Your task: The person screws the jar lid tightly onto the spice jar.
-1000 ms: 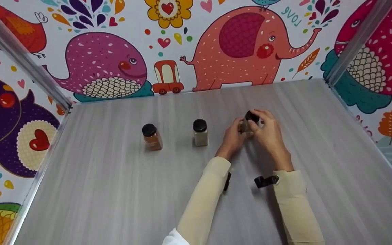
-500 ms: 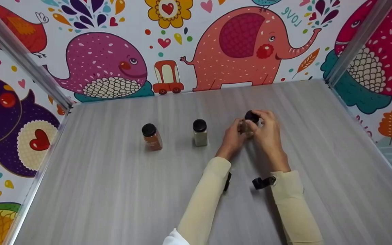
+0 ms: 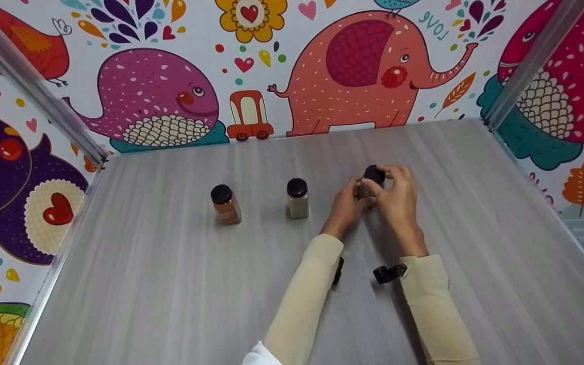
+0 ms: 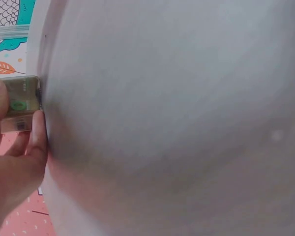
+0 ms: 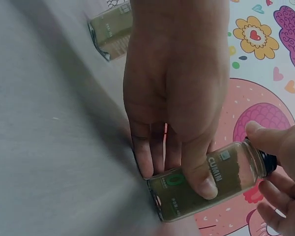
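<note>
A clear cumin jar (image 5: 231, 172) with powder inside stands on the table toward the right in the head view. My left hand (image 3: 345, 205) grips its body near the bottom; in the left wrist view, thumb and fingers hold its lower part. Up at the black cap (image 3: 374, 174), my right hand (image 3: 398, 197) has thumb and fingers pinched round it. The right wrist view shows the cap on the jar's neck and partly covered by those fingers. To the left stands a jar of greenish powder (image 3: 298, 205) with a black cap, upright.
Farther left is a jar of reddish-brown powder (image 3: 227, 210), also black-capped. The grey wood-grain table (image 3: 170, 284) meets printed cartoon walls (image 3: 251, 66) at the back and sides. Metal posts (image 3: 33, 81) rise at its back corners.
My right hand has turned slightly about the cap, and its wrist and forearm have shifted a little left. My left hand keeps its hold; the other two jars stay put.
</note>
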Demonstrator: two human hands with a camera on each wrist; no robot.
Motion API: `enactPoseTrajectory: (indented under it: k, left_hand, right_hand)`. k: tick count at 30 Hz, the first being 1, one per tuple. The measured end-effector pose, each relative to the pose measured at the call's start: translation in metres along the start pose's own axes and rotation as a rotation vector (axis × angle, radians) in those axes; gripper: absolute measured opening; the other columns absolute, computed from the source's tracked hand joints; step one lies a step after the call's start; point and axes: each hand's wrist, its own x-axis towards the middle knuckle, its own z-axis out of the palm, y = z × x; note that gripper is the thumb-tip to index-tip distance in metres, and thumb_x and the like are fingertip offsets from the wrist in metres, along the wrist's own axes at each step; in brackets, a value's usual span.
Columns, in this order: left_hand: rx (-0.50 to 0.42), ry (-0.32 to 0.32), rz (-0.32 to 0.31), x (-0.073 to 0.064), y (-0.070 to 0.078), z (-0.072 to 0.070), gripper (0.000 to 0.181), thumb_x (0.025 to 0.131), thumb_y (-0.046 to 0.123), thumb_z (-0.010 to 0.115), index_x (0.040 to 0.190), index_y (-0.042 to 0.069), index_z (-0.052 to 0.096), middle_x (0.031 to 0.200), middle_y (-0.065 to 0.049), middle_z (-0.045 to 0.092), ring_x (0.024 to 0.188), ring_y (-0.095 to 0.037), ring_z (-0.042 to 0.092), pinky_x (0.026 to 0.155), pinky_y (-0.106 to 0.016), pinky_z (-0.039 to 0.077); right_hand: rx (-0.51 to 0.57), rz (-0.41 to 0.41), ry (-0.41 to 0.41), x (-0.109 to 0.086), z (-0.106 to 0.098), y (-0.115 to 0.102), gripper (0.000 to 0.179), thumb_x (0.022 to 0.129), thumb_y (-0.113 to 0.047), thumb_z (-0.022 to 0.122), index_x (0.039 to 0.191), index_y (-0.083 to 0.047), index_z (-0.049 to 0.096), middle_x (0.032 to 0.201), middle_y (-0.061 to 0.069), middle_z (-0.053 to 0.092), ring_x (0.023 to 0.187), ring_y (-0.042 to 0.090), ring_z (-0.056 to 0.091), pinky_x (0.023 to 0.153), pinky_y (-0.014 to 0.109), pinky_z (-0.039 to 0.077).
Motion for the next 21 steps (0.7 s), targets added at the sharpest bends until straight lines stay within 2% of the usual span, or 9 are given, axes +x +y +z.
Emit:
enactPoseTrajectory:
  k: [5, 9, 13, 16, 21]
  left_hand:
    - [0.010, 0.020, 0.019, 0.0004, 0.0004, 0.0017, 0.044, 0.094, 0.018, 0.069, 0.136, 0.014, 0.054, 0.125, -0.009, 0.070, 0.115, -0.020, 0.067, 0.099, -0.033, 0.052]
    - [0.044, 0.027, 0.043, 0.0017, -0.0003, 0.0022, 0.041, 0.096, 0.010, 0.068, 0.135, 0.011, 0.054, 0.122, -0.010, 0.072, 0.112, -0.020, 0.068, 0.097, -0.031, 0.053]
    - [0.051, 0.016, 0.026, 0.0029, -0.0006, 0.0022, 0.042, 0.096, 0.000, 0.062, 0.136, 0.012, 0.053, 0.126, -0.011, 0.071, 0.116, -0.020, 0.068, 0.099, -0.032, 0.053]
    - [0.040, 0.001, 0.011, 0.0033, -0.0010, 0.0027, 0.044, 0.097, -0.001, 0.060, 0.137, 0.013, 0.052, 0.128, -0.012, 0.069, 0.119, -0.021, 0.066, 0.101, -0.033, 0.053]
    - [0.045, 0.010, 0.035, 0.0030, -0.0025, 0.0030, 0.044, 0.096, -0.001, 0.061, 0.136, 0.012, 0.053, 0.126, -0.013, 0.070, 0.117, -0.021, 0.067, 0.099, -0.033, 0.053]
  right_hand:
    - [0.060, -0.049, 0.020, 0.0009, -0.0018, -0.0011, 0.037, 0.094, -0.024, 0.071, 0.123, -0.001, 0.068, 0.141, 0.020, 0.051, 0.132, 0.037, 0.048, 0.109, 0.053, 0.040]
    - [0.071, -0.092, -0.048, 0.0013, -0.0025, 0.0007, 0.034, 0.097, -0.014, 0.063, 0.128, -0.001, 0.066, 0.147, 0.019, 0.050, 0.138, 0.036, 0.046, 0.113, 0.055, 0.036]
    - [0.067, -0.095, -0.079, 0.0010, -0.0029, 0.0020, 0.032, 0.097, -0.009, 0.062, 0.128, 0.000, 0.066, 0.140, 0.018, 0.058, 0.133, 0.036, 0.053, 0.111, 0.052, 0.041]
    - [0.078, -0.087, -0.060, 0.0010, -0.0028, 0.0015, 0.030, 0.096, -0.011, 0.066, 0.123, 0.001, 0.069, 0.133, 0.019, 0.062, 0.127, 0.036, 0.057, 0.107, 0.050, 0.045]
    - [0.055, -0.076, -0.034, 0.0010, -0.0019, 0.0007, 0.031, 0.094, -0.014, 0.071, 0.121, 0.002, 0.069, 0.129, 0.020, 0.061, 0.123, 0.037, 0.058, 0.105, 0.050, 0.046]
